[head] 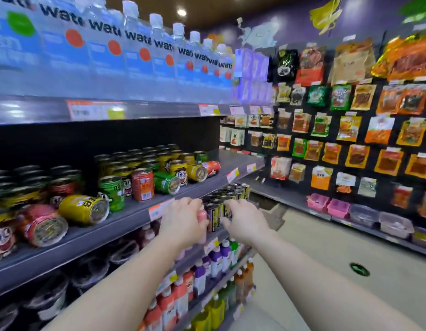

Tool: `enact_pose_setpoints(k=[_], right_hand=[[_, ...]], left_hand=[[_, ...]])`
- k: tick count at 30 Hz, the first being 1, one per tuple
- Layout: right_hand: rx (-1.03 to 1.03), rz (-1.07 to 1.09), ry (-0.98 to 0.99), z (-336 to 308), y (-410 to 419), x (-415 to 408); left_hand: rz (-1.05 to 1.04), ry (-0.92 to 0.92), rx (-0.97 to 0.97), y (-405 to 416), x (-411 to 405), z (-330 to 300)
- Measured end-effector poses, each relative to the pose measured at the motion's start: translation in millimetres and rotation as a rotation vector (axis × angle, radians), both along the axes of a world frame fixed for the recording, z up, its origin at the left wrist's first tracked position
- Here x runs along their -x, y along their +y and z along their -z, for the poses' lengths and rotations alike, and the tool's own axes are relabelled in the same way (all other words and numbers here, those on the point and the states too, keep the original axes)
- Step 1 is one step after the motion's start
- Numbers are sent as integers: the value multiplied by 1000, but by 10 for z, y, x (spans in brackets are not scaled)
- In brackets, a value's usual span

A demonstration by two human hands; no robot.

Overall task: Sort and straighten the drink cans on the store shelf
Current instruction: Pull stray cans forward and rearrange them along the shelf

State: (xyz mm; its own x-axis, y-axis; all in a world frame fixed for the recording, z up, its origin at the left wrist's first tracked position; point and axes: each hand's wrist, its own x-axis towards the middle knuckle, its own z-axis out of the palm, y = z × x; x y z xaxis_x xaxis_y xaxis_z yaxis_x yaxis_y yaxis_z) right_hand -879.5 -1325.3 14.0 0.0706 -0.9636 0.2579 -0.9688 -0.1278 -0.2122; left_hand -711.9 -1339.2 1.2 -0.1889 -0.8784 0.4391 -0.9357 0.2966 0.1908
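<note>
Grey shelf [126, 218] full of drink cans [142, 183], some standing, some tipped over. Black and yellow cans [215, 212] one shelf lower, between both hands. Left hand [182, 219] curled round a pink bottle [202, 216]; right hand [245, 222] spread, fingers touching those cans.

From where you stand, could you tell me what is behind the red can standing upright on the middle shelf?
Behind the red can stand rows of upright dark-topped cans, yellow and green ones. A green can lies tipped beside it. How far the rows reach into the dark back is hidden.
</note>
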Motion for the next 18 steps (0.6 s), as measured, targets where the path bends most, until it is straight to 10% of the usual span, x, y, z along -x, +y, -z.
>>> enact_pose_setpoints(k=[18], right_hand=[[-2, -268, -33, -46, -2099, 347]], left_hand=[[-161, 62, 32, -1542, 262, -159]])
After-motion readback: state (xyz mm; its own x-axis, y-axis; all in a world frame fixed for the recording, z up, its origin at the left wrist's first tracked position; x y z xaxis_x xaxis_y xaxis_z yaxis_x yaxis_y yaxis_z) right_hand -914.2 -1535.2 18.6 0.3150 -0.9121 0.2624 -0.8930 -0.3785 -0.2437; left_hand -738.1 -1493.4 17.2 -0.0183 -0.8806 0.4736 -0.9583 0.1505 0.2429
